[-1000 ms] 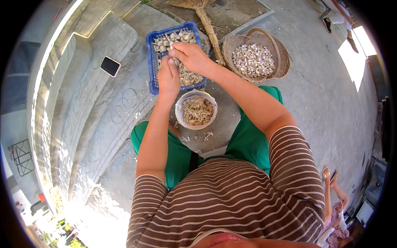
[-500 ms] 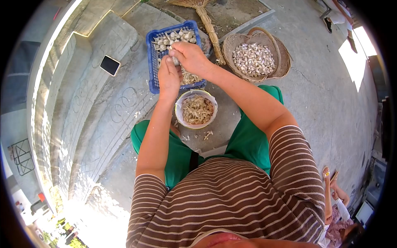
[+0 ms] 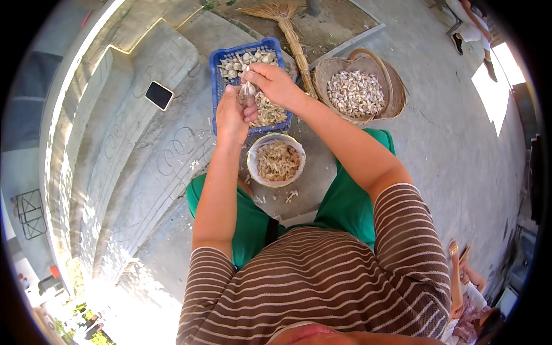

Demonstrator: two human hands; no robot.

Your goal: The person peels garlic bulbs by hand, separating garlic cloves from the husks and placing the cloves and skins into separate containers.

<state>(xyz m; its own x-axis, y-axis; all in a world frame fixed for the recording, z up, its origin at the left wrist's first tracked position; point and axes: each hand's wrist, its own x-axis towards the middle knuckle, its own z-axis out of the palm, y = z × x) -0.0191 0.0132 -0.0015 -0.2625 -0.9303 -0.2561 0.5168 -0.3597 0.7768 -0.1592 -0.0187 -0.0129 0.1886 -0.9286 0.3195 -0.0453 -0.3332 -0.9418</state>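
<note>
Garlic bulb (image 3: 248, 91) shifted into clearer view; right hand (image 3: 272, 82) pinching its stem, left hand (image 3: 232, 119) half-open. Slack pinch could drop it towards 6 o'clock.

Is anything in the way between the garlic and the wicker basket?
Yes: the broom lies between the blue crate and the wicker basket, and the right hand is on that side of the garlic.

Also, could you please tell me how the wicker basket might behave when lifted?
The wicker basket should feel fairly stiff, judging by its woven wall. The garlic cloves inside look loose, so they may slide if it tilts.
</note>
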